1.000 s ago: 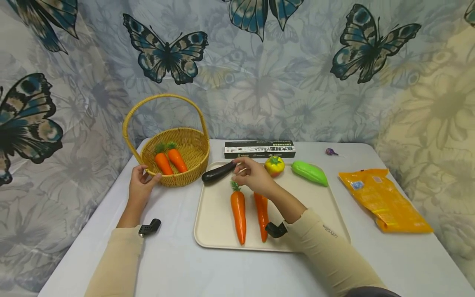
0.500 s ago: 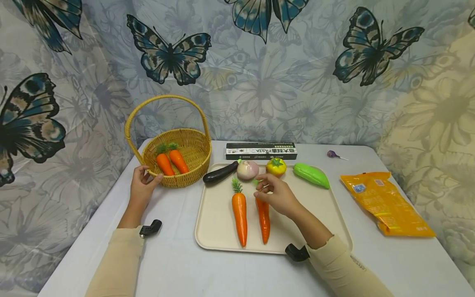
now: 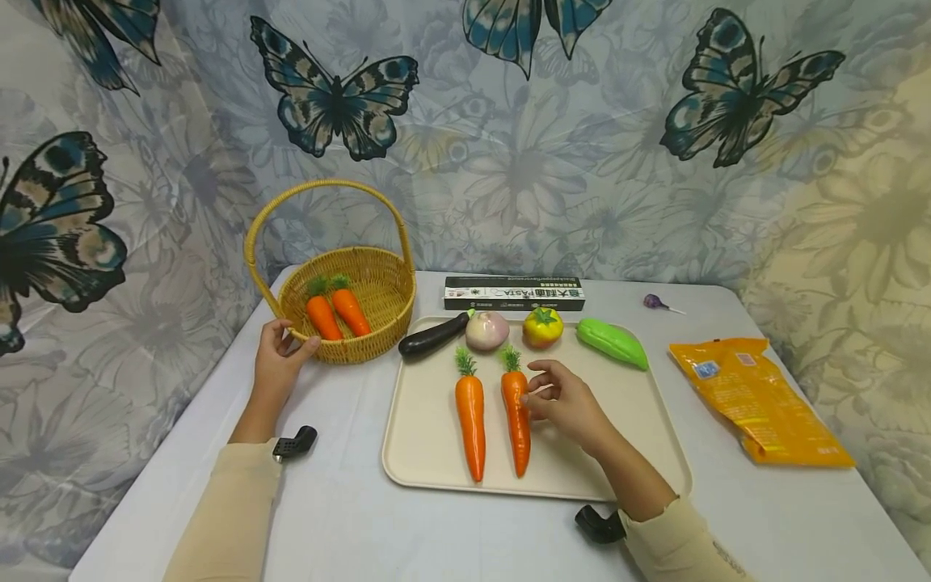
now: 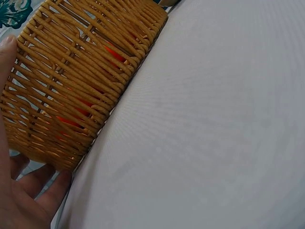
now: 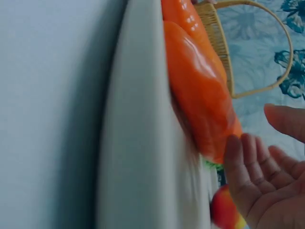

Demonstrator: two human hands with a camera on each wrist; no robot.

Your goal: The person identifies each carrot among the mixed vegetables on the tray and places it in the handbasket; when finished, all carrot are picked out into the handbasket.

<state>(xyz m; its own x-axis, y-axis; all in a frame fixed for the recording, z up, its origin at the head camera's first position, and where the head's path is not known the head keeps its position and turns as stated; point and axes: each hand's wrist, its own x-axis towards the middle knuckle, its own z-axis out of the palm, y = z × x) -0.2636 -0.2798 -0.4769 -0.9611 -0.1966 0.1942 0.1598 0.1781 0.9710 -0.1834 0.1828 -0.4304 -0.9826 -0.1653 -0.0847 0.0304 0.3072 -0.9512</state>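
Observation:
My left hand [image 3: 276,362] holds the near left side of a yellow wicker basket [image 3: 374,346], its thumb and fingers spread over the weave [image 4: 71,71]. Inside the basket lie two orange carrots with green tops. On a cream tray [image 3: 429,473], two longer carrots lie side by side, a left one [image 3: 470,424] and a right one [image 3: 516,408]. My right hand [image 3: 569,408] is just right of the right carrot, fingers loosely bent and thumb apart. In the right wrist view, its fingertips [image 5: 233,143] come up against the carrot's [image 5: 198,90] top end without closing round it.
Along the tray's back lie an eggplant [image 3: 434,336], a pale purple-white bulb [image 3: 486,331], a yellow-red tomato-like vegetable [image 3: 542,327] and a green gourd-like vegetable [image 3: 612,342]. Behind stands a pasta box [image 3: 514,293]. An orange packet [image 3: 760,402] and a lollipop [image 3: 655,302] lie right.
My right hand has moved from above the bulb, back and to the right, to beside the right carrot. The bulb and that carrot's green top have come into view. My left hand stays on the basket.

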